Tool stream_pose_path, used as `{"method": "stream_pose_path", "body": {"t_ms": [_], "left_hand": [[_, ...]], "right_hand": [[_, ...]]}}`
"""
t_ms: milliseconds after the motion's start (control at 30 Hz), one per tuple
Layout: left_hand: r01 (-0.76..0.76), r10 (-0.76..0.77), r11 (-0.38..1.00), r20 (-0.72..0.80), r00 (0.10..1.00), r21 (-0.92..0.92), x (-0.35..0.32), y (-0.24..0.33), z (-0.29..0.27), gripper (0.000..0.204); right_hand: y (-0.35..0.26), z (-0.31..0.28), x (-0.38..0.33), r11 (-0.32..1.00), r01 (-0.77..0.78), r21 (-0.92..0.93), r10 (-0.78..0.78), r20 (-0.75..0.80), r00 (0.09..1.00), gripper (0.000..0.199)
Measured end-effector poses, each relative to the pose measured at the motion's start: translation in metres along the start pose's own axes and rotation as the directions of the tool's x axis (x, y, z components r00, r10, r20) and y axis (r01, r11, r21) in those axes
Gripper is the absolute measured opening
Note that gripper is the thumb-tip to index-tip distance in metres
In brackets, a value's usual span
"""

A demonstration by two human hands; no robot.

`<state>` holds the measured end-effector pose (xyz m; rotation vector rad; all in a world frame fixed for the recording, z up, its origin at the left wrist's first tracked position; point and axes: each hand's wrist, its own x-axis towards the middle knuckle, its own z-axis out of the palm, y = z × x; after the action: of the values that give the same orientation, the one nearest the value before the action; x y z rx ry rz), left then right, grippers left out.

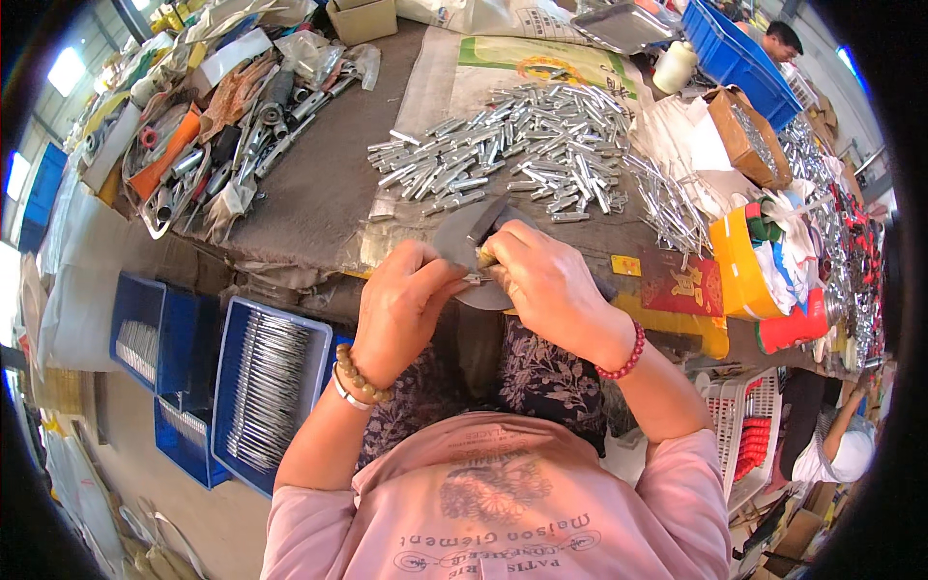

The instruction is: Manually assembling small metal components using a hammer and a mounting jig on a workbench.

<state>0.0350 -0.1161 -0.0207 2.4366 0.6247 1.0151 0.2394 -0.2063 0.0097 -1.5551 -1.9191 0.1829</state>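
Observation:
My left hand [411,295] is closed, its thumb and fingertips pinched on a small silver metal piece [474,278], which shows only in part. Close beside it my right hand [551,285] is curled, fingertips pressed together; what they grip is mostly hidden. Behind and under the fingers is a grey rounded metal plate [456,235] at the bench edge, with a dark part jutting up beside my right fingers. Just beyond lies a wide heap of short silver metal rods [522,145] on a woven sack [440,77]. Thinner silver rods [672,203] lie to its right.
Blue trays [224,406] of lined-up metal rods stand low at my left. Tools and scraps [217,135] pile up at the bench's far left. At right are a yellow box [739,266] of cloths, a cardboard box [744,135] and a blue crate [739,63]. Other people are beyond.

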Motion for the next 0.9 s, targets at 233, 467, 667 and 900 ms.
{"method": "stream_pose_path", "body": {"t_ms": [233,467,667,900], "left_hand": [[0.015,-0.015,1.0,0.008,1.0,-0.009,0.001,-0.001,-0.001,0.013],[0.026,-0.025,0.999,0.023,0.999,-0.038,0.001,0.0,-0.002,0.015],[0.043,-0.042,0.998,0.022,0.999,-0.047,0.001,0.0,-0.001,0.015],[0.054,-0.053,0.998,0.03,0.998,-0.037,0.002,-0.002,0.001,0.017]], "right_hand": [[-0.004,-0.002,0.003,0.992,0.064,-0.109,-0.062,0.02,0.998,0.016],[-0.009,-0.004,0.006,0.964,0.148,-0.222,-0.131,0.089,0.987,0.02],[-0.015,-0.001,0.009,0.894,0.236,-0.38,-0.226,0.072,0.971,0.01],[-0.013,-0.008,0.007,0.963,0.148,-0.226,-0.137,0.066,0.988,0.012]]}}
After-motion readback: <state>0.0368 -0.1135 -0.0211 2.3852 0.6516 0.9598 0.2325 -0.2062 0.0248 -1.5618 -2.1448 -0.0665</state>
